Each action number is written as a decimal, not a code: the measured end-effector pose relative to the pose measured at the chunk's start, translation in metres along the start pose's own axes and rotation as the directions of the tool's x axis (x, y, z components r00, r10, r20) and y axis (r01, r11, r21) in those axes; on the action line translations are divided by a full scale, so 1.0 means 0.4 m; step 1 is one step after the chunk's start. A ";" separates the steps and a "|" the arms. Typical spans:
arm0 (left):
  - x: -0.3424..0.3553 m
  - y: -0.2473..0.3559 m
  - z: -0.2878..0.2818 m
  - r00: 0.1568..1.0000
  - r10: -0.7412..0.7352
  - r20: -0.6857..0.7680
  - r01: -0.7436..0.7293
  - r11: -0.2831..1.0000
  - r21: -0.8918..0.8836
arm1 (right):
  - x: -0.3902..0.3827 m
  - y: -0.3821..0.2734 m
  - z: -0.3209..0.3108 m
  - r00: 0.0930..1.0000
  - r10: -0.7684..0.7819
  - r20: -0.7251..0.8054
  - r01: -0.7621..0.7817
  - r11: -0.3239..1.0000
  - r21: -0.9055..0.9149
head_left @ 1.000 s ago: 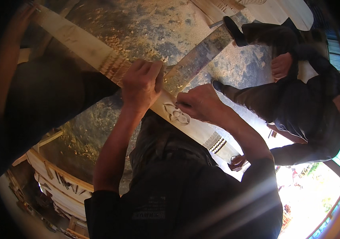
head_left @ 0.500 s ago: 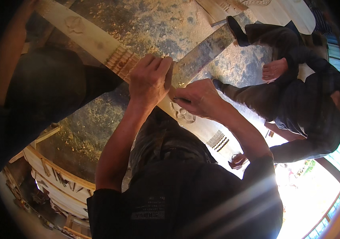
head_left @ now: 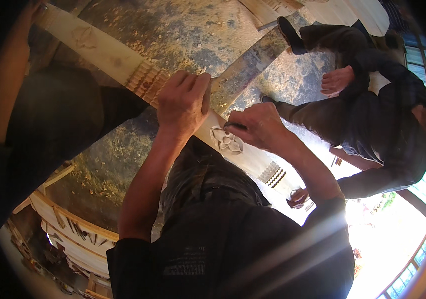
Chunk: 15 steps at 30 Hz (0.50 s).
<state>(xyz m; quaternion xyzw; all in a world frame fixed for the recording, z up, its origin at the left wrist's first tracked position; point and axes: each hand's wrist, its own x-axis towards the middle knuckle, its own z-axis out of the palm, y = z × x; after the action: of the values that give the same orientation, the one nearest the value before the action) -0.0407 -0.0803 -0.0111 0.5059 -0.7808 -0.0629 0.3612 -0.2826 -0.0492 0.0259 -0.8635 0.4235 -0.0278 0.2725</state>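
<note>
A long pale wooden board with carved patterns runs slantwise from the upper left to the lower right. Over its middle, beside a band of carved ridges, my left hand is closed; whatever sits inside its curled fingers is hidden. My right hand is closed around a small dark tool, of which only a short piece shows. It is just right of a carved flower on the board. A bare strip of wood shows between my two hands.
A co-worker in dark clothes sits at the right, and another person's dark-clad leg is at the left. Wood shavings cover the stained floor. Several tools lie on a pale bench at lower left. A dark plank crosses behind.
My right hand has shifted right, away from my left hand, widening the gap between them and uncovering more of the carved flower. My left hand stays closed over the board.
</note>
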 end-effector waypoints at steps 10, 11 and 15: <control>-0.001 0.002 0.001 1.000 0.004 0.013 -0.004 1.000 0.017 | 0.008 -0.020 0.006 0.998 -0.032 -0.045 0.033 0.999 0.028; 0.000 0.009 -0.003 0.999 -0.005 0.037 0.005 1.000 0.014 | 0.005 -0.023 0.000 0.999 -0.022 -0.035 0.023 1.000 0.020; -0.003 0.008 -0.005 0.997 -0.020 0.073 0.019 1.000 0.016 | 0.049 -0.052 0.002 0.994 -0.045 -0.095 0.049 0.998 0.033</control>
<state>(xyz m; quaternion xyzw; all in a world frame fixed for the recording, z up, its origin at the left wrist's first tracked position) -0.0416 -0.0772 -0.0085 0.5137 -0.7889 -0.0789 0.3280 -0.2549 -0.0533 0.0318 -0.8660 0.4148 -0.0826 0.2668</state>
